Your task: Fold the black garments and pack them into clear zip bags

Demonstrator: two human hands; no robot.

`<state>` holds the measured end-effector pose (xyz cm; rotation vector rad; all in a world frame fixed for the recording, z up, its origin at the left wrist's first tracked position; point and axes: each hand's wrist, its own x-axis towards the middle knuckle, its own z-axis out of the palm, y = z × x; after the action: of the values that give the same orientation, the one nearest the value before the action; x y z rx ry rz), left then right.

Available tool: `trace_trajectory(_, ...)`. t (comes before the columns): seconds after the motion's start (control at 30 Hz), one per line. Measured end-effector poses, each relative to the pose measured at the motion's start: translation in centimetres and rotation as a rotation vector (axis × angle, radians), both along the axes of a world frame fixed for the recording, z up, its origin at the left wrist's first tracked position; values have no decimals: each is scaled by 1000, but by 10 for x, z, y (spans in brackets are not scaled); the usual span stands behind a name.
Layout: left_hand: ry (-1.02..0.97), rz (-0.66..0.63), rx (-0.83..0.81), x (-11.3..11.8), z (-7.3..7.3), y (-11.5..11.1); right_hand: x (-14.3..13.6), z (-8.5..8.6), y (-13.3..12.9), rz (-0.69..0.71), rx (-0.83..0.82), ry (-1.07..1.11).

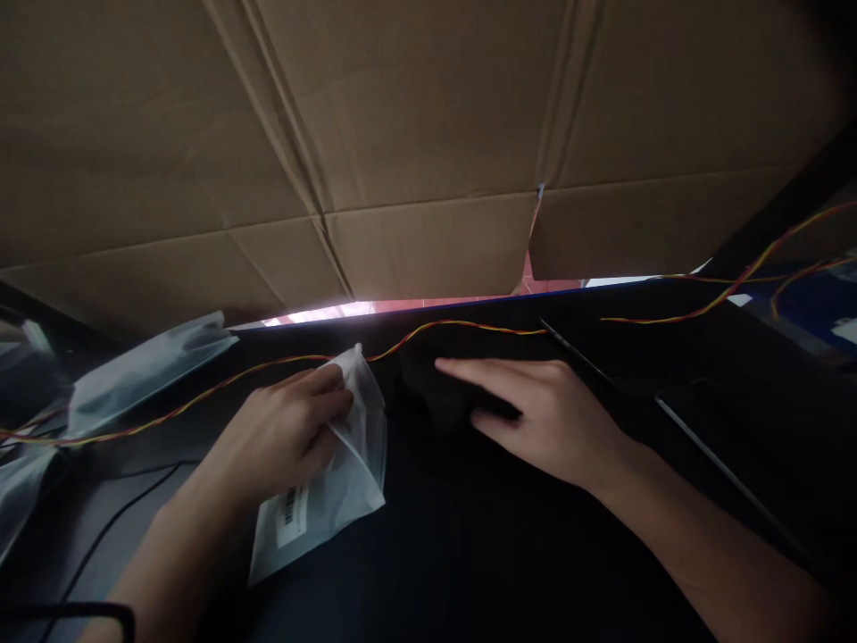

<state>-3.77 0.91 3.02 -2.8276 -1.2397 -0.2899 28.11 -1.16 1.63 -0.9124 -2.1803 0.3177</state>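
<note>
My left hand (301, 424) is closed on a translucent zip plastic bag (361, 473) with a white barcode label (293, 518) near its lower end. Its fingertips are at the bag's upper edge, partly behind the plastic; whether anything is inside the bag cannot be made out. To the right, my right hand (536, 406) hovers above the black surface (428, 554), fingers stretched forward and thumb apart. A dark, blurred shape (432, 393) lies by its fingertips, too dim to name, and I cannot tell if they touch.
A twisted red-and-yellow wire (455, 323) runs across the back. More clear plastic packaging (147, 375) and a black cable (113, 518) lie at left. Dark flat panels (750, 429) are at right. A cardboard sheet (428, 134) stands behind the surface's far edge.
</note>
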Motion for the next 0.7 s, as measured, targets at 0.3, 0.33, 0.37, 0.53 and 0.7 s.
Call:
trace_trajectory(0.3, -348, -50, -203, 30, -11, -12, -26, -11, -12, 160, 23, -315)
trace_trajectory(0.33, -379, -64, -231, 30, -11, -12, -26, -11, -12, 198, -13, -327)
trace_trajectory(0.37, -397, -83, -258, 29, -11, -13, -25, -10, -13, 233, -52, -321)
trace_trajectory(0.53, -392, -113, -466, 22, -19, -13, -26, -6, -19, 393, -239, -266)
trace_trajectory(0.7, -407, -213, -545, 23, -38, -12, -35, -14, -22, 398, -173, -255)
